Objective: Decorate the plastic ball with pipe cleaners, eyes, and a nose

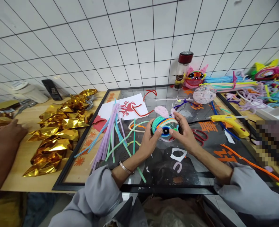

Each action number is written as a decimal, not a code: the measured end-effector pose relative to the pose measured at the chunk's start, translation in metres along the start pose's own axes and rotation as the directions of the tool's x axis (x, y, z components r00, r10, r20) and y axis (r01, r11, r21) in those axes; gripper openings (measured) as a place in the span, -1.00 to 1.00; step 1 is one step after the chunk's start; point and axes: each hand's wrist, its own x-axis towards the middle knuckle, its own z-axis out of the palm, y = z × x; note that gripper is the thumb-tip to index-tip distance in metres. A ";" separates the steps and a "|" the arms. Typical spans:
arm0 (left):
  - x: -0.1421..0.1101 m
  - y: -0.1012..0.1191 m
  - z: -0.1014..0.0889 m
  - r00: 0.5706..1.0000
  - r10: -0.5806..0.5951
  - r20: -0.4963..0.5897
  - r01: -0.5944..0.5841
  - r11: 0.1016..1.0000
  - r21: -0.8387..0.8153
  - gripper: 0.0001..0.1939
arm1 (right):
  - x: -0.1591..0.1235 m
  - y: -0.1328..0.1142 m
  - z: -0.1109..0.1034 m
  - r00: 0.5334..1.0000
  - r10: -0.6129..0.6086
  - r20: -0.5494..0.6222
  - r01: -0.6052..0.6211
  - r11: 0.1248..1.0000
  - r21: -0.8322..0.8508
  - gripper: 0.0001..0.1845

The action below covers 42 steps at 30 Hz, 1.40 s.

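Observation:
Both my hands hold a round animal-head craft [165, 121] above a glass-topped board. It is wrapped in green, blue, orange and white pipe cleaners, with pink ears and a black-and-blue eye facing me. My left hand [150, 140] grips its left side, thumb beside the eye. Around the right side curl the fingers of my right hand [184, 132], its thumb on the front near the eye. Just below lies a white paper piece with an oval hole [178, 154]. Red-handled scissors [200, 136] lie partly behind my right hand.
Loose pipe cleaners [108, 135] and a red-printed white sheet [106, 110] lie left. A yellow glue gun [231, 124], a glass bottle [180, 74] and a pink cat-like craft [195, 77] stand or lie right. Gold foil [52, 142] sits near another person's hand [9, 135].

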 end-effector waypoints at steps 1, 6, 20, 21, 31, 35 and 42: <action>0.000 0.000 0.000 1.000 -0.004 0.000 0.004 1.000 -0.001 -0.35 | 0.000 0.000 0.000 1.000 -0.002 0.011 0.002 1.000 0.006 -0.12; -0.002 0.001 -0.001 1.000 -0.017 -0.005 0.017 1.000 -0.011 -0.32 | 0.000 0.001 0.000 0.999 -0.010 0.040 0.009 1.000 0.022 -0.18; -0.004 0.003 0.000 1.000 0.010 -0.007 -0.010 1.000 -0.016 -0.38 | -0.001 0.004 0.001 0.999 -0.035 0.028 0.033 0.998 0.048 -0.30; -0.004 0.003 0.000 1.000 0.006 -0.008 -0.006 1.000 -0.014 -0.38 | -0.001 0.004 0.001 0.999 -0.034 0.022 0.033 0.998 0.044 -0.30; -0.004 -0.001 0.001 1.000 -0.005 -0.016 0.005 1.000 -0.005 -0.36 | -0.001 -0.001 0.004 1.000 -0.018 -0.010 0.018 1.000 -0.008 -0.27; -0.005 0.000 0.001 1.000 0.002 -0.010 -0.002 1.000 0.003 -0.36 | -0.001 0.002 0.001 1.000 -0.011 0.007 0.011 1.000 0.012 -0.30; -0.006 0.002 0.003 1.000 -0.018 -0.020 0.018 1.000 -0.023 -0.34 | -0.001 -0.001 0.002 1.000 -0.013 -0.002 0.013 1.000 -0.018 -0.26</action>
